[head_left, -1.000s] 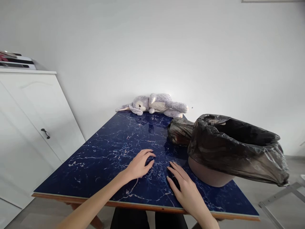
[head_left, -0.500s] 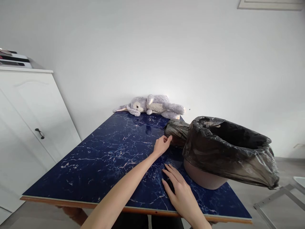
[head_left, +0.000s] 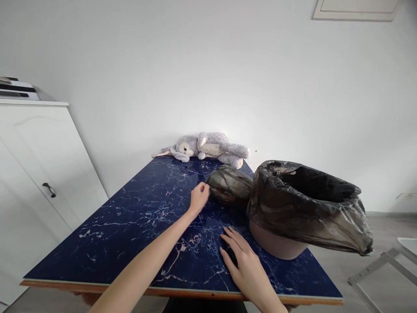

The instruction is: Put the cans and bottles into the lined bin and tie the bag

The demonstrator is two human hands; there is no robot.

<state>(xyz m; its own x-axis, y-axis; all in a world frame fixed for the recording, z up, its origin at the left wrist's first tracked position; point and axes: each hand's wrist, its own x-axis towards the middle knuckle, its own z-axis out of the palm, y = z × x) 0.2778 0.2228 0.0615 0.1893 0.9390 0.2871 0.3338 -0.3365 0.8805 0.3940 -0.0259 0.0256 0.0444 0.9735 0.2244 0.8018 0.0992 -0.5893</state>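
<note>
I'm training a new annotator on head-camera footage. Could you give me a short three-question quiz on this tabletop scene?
1. Fill in: seen from the camera, the lined bin stands to the ____ of the black bag bundle.
2. True or false: the right hand lies flat on the blue table.
3. The left hand pinches: A the lined bin, B the black bag bundle, C the blue table.
Key: 1 right; 2 true; 3 B.

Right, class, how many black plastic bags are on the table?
2. One bag lines the bin at the right; the other, a bundle, lies left of it, pinched by the left hand. More could be hidden inside the bin.
</note>
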